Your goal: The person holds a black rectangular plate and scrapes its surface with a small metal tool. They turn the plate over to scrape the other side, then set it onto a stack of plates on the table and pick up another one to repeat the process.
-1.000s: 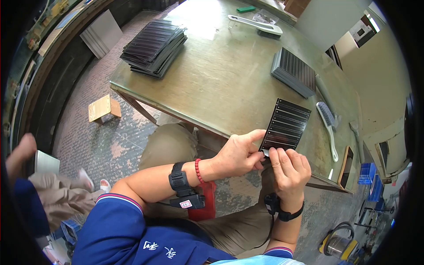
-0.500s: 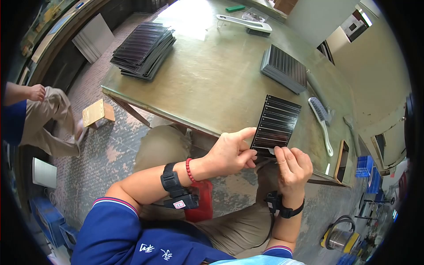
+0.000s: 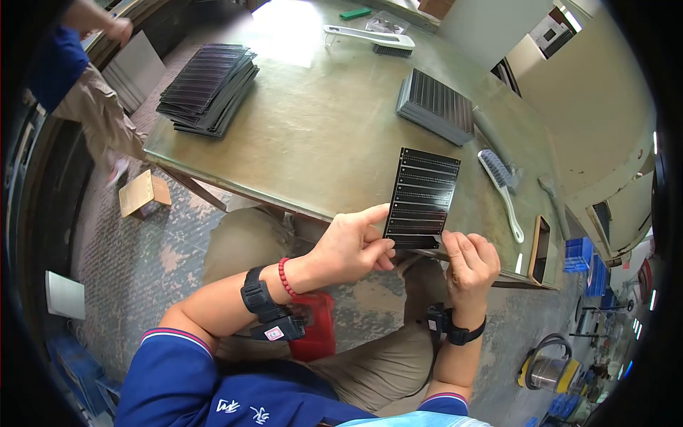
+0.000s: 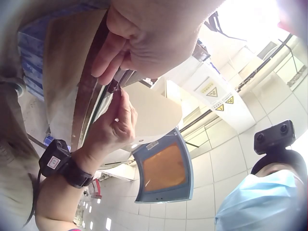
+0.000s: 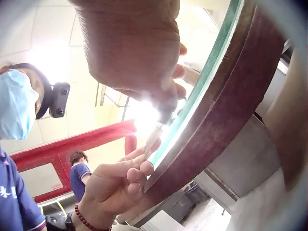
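Upright and slightly tilted near the table's front edge, a thin black panel [image 3: 425,192] with pale crosswise stripes and rows of tiny dots is held up in the head view. My left hand [image 3: 350,245] holds its lower left edge between thumb and index finger. At the lower right corner, the fingertips of my right hand [image 3: 471,263] pinch the panel's edge. The left wrist view shows the right hand [image 4: 113,127] with fingertips together on the panel's edge. In the right wrist view the left hand [image 5: 115,185] grips it, partly lost in glare.
A loose stack of black panels [image 3: 206,89] stands at the table's far left, a neater stack [image 3: 435,107] beyond the held panel. White-handled brushes [image 3: 501,188] lie on the green table [image 3: 306,135]. A small wooden stool [image 3: 144,193] and a walking person [image 3: 89,92] are at left.
The head view has shifted, so the table and stacks appear further left. My right fingers have moved to the panel's lower right corner. The other person has walked toward the back left.
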### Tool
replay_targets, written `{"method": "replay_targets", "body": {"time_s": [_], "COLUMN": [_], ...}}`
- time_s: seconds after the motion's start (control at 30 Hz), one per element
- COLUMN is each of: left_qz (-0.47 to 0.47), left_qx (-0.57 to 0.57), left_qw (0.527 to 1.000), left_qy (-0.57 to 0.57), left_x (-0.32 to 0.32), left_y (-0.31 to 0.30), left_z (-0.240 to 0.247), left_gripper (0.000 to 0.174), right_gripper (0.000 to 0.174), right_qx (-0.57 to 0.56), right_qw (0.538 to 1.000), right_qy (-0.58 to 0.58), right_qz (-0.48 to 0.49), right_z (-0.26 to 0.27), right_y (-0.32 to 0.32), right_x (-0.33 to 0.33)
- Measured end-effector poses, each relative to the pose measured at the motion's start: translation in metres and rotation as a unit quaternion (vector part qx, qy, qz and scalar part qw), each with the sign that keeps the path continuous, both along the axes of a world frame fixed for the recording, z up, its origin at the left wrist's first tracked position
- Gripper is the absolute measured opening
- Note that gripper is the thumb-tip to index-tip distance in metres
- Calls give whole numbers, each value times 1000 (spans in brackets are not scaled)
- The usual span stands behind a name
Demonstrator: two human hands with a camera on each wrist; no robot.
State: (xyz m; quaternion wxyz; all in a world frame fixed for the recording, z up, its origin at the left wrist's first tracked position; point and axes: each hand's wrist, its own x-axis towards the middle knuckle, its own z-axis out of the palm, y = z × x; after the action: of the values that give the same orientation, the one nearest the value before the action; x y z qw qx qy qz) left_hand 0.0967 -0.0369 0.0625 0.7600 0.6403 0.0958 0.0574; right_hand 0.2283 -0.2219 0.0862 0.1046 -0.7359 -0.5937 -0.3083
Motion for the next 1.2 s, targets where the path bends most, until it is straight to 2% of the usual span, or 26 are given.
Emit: {"method": "replay_targets", "body": {"time_s": [0.27, 0.37, 0.53, 0.73, 1.2], "left_qz": [14, 13, 13, 26, 46], "left_qx": [19, 35, 33, 82, 109], "left_qw": [1000, 999, 999, 996, 992], "left_qy": [-1, 0, 1, -7, -38], "left_x": [-1, 0, 0, 1, 1], "left_y": [-2, -1, -2, -3, -4], "left_z": [-5, -5, -4, -8, -10], "left_gripper": [51, 50, 50, 53, 50], "right_gripper": [30, 30, 33, 33, 32], "right_qx": [5, 5, 0, -29, -39], "right_qw": [1000, 998, 998, 998, 994], "right_qy": [-2, 49, 9, -2, 4], "right_qz": [-4, 41, 54, 61, 98], "right_z": [1, 3, 9, 12, 10], "right_y": [-5, -7, 1, 11, 30], "right_x": [2, -1, -13, -19, -24]}}
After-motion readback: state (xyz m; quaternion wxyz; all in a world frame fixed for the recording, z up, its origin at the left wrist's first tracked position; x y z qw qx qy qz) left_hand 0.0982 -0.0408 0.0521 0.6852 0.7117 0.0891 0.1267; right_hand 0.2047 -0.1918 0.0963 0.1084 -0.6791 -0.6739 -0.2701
